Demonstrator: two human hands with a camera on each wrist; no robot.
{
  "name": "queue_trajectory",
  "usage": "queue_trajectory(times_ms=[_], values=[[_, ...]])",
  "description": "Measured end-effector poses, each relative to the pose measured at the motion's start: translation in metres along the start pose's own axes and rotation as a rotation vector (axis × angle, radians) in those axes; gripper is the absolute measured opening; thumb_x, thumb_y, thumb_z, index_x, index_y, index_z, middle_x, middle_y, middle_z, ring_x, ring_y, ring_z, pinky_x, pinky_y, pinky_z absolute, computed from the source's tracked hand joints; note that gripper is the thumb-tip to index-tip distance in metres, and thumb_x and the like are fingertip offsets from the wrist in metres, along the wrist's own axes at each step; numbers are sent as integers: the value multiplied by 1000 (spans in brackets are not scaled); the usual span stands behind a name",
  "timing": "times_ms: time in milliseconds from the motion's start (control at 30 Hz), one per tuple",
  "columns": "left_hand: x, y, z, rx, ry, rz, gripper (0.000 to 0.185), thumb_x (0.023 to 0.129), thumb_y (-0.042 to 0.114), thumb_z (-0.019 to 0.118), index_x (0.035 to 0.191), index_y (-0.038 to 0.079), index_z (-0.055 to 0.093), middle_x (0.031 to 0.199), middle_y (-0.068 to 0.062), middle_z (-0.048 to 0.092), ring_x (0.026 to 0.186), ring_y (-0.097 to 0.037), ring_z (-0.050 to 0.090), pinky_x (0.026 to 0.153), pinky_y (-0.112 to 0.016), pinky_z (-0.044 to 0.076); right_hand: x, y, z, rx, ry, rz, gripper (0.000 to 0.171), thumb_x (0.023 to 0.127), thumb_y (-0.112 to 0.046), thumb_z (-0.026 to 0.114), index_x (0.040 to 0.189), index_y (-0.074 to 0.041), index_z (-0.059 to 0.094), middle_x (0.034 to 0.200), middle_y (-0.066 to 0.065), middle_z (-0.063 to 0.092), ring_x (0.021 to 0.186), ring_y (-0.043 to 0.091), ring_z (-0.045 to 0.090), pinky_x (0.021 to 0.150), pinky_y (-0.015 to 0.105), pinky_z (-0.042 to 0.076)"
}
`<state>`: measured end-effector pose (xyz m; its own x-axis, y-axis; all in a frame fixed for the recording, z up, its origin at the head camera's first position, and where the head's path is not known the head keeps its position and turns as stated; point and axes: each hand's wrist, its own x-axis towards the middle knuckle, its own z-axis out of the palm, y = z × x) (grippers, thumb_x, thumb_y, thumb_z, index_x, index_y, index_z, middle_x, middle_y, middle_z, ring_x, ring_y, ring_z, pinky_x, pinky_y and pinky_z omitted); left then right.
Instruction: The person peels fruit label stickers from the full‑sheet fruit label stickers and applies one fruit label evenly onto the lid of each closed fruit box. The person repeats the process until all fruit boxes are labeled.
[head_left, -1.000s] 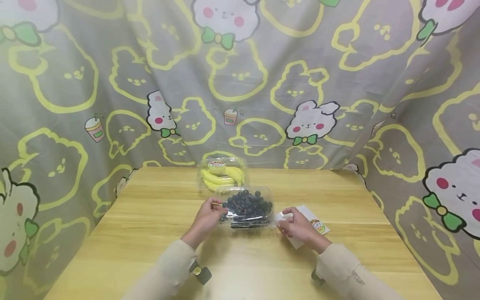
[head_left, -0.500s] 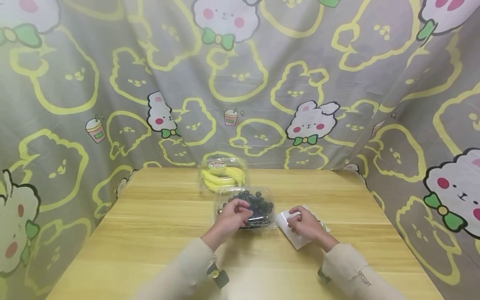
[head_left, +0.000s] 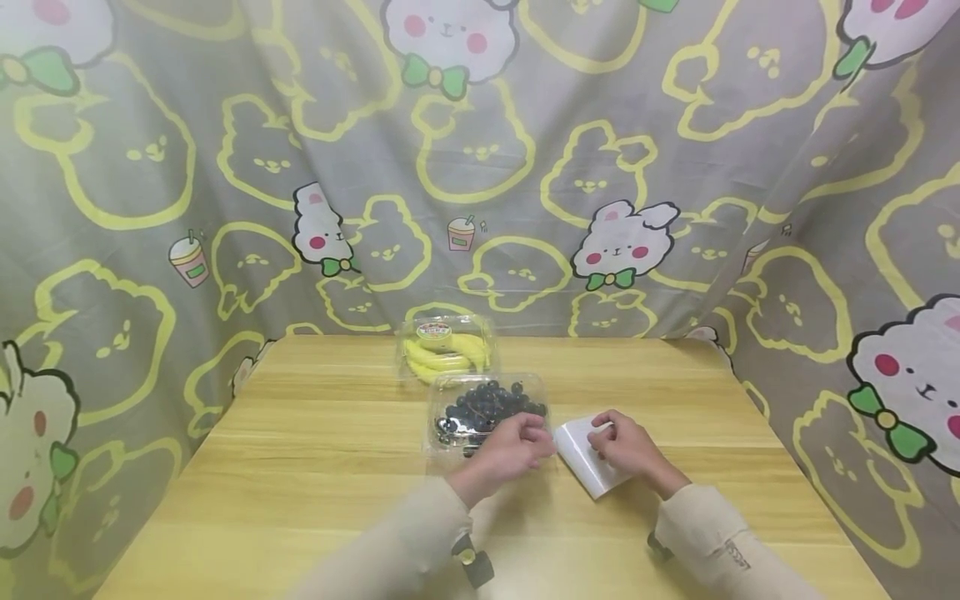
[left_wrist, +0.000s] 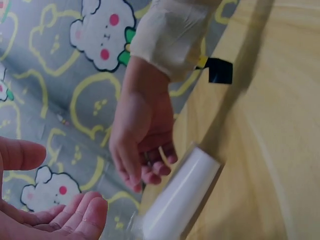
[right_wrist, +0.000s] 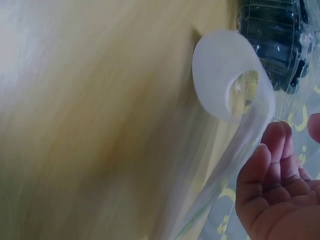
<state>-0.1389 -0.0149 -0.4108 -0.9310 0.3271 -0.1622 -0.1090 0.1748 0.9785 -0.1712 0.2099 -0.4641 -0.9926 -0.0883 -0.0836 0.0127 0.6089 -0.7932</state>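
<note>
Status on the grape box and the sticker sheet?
Done: the white sheet lies curled into a roll beside the grape box. In hand: the right hand rests on the roll; the left hand hovers at the box's near right corner. Left: the box carries no label that shows; the banana box already has one.

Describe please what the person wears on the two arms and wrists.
Both arms wear long cream sleeves with loose cuffs; the right sleeve carries small dark lettering. Under the left sleeve sits a small dark device with a yellowish spot; a dark one shows under the right wrist. The hands are bare.
</note>
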Motion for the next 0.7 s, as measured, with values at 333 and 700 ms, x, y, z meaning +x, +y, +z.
queue_trajectory(times_ms=[333, 700], values=[[6, -7, 35, -71, -61, -76, 49, 85, 5, 69, 126, -11, 47, 103, -13, 64, 93, -33, 63, 78, -39, 56, -1, 8, -13, -103, 32, -46, 32, 89, -16, 63, 112, 6, 56, 90, 9, 65, 81, 22, 61, 66, 33, 51], [6, -19, 63, 12, -24, -198, 56, 83, 18, 74, 127, -2, 46, 102, -16, 56, 60, -23, 55, 52, -33, 52, 0, 18, -21, -133, 66, -54, 32, 88, -15, 64, 110, 7, 57, 95, 12, 64, 86, 27, 62, 71, 38, 53]])
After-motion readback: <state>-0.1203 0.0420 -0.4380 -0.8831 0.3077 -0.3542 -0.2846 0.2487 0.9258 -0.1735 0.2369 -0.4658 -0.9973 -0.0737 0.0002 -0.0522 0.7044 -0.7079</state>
